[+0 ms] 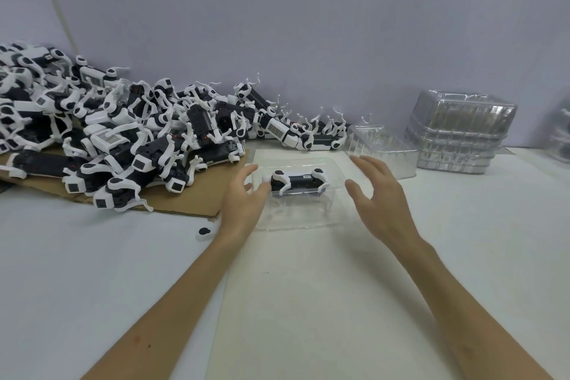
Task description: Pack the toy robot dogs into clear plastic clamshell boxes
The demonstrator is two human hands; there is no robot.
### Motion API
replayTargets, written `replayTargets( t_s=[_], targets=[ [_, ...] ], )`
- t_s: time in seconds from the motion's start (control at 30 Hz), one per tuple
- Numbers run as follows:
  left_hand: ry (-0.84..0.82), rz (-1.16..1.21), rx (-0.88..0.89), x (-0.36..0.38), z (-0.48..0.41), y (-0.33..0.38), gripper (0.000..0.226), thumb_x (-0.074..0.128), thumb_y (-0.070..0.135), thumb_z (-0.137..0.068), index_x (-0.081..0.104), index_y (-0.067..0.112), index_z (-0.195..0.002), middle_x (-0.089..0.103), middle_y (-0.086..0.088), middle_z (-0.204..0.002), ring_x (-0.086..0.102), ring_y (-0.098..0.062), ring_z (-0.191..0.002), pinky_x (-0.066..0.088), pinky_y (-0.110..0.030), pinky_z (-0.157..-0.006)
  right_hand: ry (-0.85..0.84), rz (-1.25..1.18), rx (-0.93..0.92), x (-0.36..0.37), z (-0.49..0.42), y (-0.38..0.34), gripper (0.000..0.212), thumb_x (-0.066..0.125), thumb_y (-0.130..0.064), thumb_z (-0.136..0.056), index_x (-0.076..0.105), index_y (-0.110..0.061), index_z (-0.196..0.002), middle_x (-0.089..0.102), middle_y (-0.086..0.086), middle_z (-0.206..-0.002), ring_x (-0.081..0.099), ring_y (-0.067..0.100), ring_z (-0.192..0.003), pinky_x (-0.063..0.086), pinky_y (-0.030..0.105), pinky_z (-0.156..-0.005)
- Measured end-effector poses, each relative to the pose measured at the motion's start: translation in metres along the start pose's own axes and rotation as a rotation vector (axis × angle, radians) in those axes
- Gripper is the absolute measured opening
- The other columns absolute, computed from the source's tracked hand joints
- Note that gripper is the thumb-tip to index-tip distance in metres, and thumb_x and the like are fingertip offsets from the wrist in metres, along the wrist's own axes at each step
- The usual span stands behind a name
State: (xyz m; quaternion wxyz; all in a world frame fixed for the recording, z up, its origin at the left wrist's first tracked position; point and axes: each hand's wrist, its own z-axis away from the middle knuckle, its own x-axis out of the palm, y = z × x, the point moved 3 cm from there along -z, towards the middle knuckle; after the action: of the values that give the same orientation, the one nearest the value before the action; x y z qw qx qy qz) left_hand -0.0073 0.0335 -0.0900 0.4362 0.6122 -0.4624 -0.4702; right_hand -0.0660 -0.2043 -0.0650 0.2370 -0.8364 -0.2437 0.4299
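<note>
A black-and-white toy robot dog (297, 181) lies on its side inside a clear plastic clamshell box (296, 219) at the table's middle. My left hand (243, 197) is at the box's left end with fingers spread, its fingertips touching the dog's head end. Just off the box's right end hovers my right hand (377, 197), fingers spread and relaxed, holding nothing. A big heap of more toy robot dogs (108, 133) fills the left side, partly on brown cardboard (197, 197).
One empty clear clamshell (382, 148) sits behind the right hand. A stack of clear clamshells (459, 133) stands at the back right against the wall. A small black part (204, 231) lies by my left wrist. A pale sheet (308, 302) lies under the box.
</note>
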Motion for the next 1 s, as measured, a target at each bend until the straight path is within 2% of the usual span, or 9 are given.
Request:
replayTargets(
  t_s=[0.2, 0.33, 0.4, 0.47, 0.53, 0.73, 0.83, 0.9, 1.0],
  targets=[
    [-0.037, -0.046, 0.094, 0.016, 0.015, 0.005, 0.051, 0.065, 0.027, -0.096, 0.046, 0.025, -0.144, 0.053, 0.008, -0.139, 0.054, -0.016, -0.124, 0.043, -0.034, -0.103, -0.104, 0.215, -0.263, 0.016, 0.017, -0.044, 0.054, 0.039, -0.044, -0.103, 0.033, -0.034, -0.156, 0.027, -0.009, -0.164, 0.024, 0.006, -0.149, 0.020, 0.029, -0.117],
    [-0.086, -0.070, 0.147, 0.029, 0.026, 0.005, 0.048, 0.063, 0.029, -0.097, 0.048, 0.023, -0.142, 0.053, 0.010, -0.138, 0.054, -0.014, -0.124, 0.044, -0.034, -0.106, -0.257, 0.370, -0.203, 0.026, 0.021, -0.041, 0.058, 0.017, -0.056, -0.104, 0.009, -0.041, -0.160, 0.006, -0.011, -0.169, 0.007, 0.010, -0.155, 0.010, 0.036, -0.124],
    [-0.110, -0.096, 0.172, 0.033, 0.029, 0.003, 0.047, 0.061, 0.031, -0.098, 0.048, 0.022, -0.143, 0.052, 0.009, -0.142, 0.054, -0.013, -0.126, 0.044, -0.032, -0.107, -0.349, 0.432, -0.172, 0.028, 0.022, -0.035, 0.060, 0.011, -0.057, -0.101, 0.017, -0.041, -0.159, 0.023, -0.009, -0.166, 0.020, 0.013, -0.151, 0.010, 0.032, -0.119],
    [-0.113, -0.124, 0.182, 0.035, 0.030, 0.002, 0.048, 0.060, 0.031, -0.099, 0.046, 0.021, -0.143, 0.050, 0.006, -0.143, 0.054, -0.013, -0.125, 0.044, -0.033, -0.106, -0.371, 0.447, -0.174, 0.029, 0.022, -0.033, 0.054, 0.014, -0.052, -0.104, 0.038, -0.037, -0.150, 0.050, -0.009, -0.149, 0.041, 0.016, -0.138, 0.014, 0.029, -0.110],
    [-0.096, -0.128, 0.168, 0.035, 0.031, 0.001, 0.047, 0.060, 0.031, -0.098, 0.045, 0.021, -0.141, 0.049, 0.004, -0.139, 0.054, -0.014, -0.122, 0.044, -0.034, -0.104, -0.364, 0.409, -0.151, 0.029, 0.018, -0.034, 0.047, 0.020, -0.048, -0.106, 0.051, -0.034, -0.139, 0.059, -0.004, -0.137, 0.049, 0.019, -0.129, 0.021, 0.032, -0.109],
    [-0.074, -0.114, 0.177, 0.037, 0.030, -0.001, 0.040, 0.061, 0.035, -0.097, 0.048, 0.022, -0.132, 0.048, 0.005, -0.126, 0.054, -0.012, -0.113, 0.045, -0.028, -0.094, -0.285, 0.367, -0.102, 0.028, 0.018, -0.042, 0.039, 0.032, -0.045, -0.106, 0.063, -0.034, -0.127, 0.067, -0.008, -0.129, 0.055, 0.019, -0.125, 0.026, 0.036, -0.111],
    [-0.095, -0.073, 0.151, 0.037, 0.031, -0.001, 0.035, 0.055, 0.036, -0.100, 0.048, 0.025, -0.132, 0.049, 0.006, -0.126, 0.057, -0.005, -0.104, 0.044, -0.023, -0.085, -0.192, 0.323, -0.056, 0.023, 0.017, -0.041, 0.037, 0.035, -0.041, -0.105, 0.071, -0.032, -0.100, 0.072, -0.015, -0.091, 0.063, 0.014, -0.095, 0.031, 0.035, -0.106],
    [-0.174, -0.072, 0.154, 0.037, 0.031, -0.001, 0.028, 0.051, 0.034, -0.103, 0.052, 0.027, -0.130, 0.056, 0.007, -0.125, 0.060, -0.004, -0.101, 0.045, -0.020, -0.083, -0.110, 0.304, 0.019, 0.015, 0.013, -0.034, 0.035, 0.040, -0.038, -0.103, 0.069, -0.029, -0.083, 0.067, -0.013, -0.072, 0.057, 0.012, -0.073, 0.033, 0.038, -0.107],
    [-0.419, -0.145, 0.195, 0.042, 0.034, -0.002, 0.028, 0.050, 0.024, -0.104, 0.060, 0.031, -0.128, 0.066, 0.011, -0.119, 0.064, -0.011, -0.102, 0.048, -0.024, -0.091, -0.022, 0.372, 0.133, -0.004, 0.008, -0.023, 0.027, 0.046, -0.039, -0.097, 0.070, -0.030, -0.089, 0.073, -0.007, -0.087, 0.057, 0.017, -0.078, 0.032, 0.044, -0.110]
  ],
)
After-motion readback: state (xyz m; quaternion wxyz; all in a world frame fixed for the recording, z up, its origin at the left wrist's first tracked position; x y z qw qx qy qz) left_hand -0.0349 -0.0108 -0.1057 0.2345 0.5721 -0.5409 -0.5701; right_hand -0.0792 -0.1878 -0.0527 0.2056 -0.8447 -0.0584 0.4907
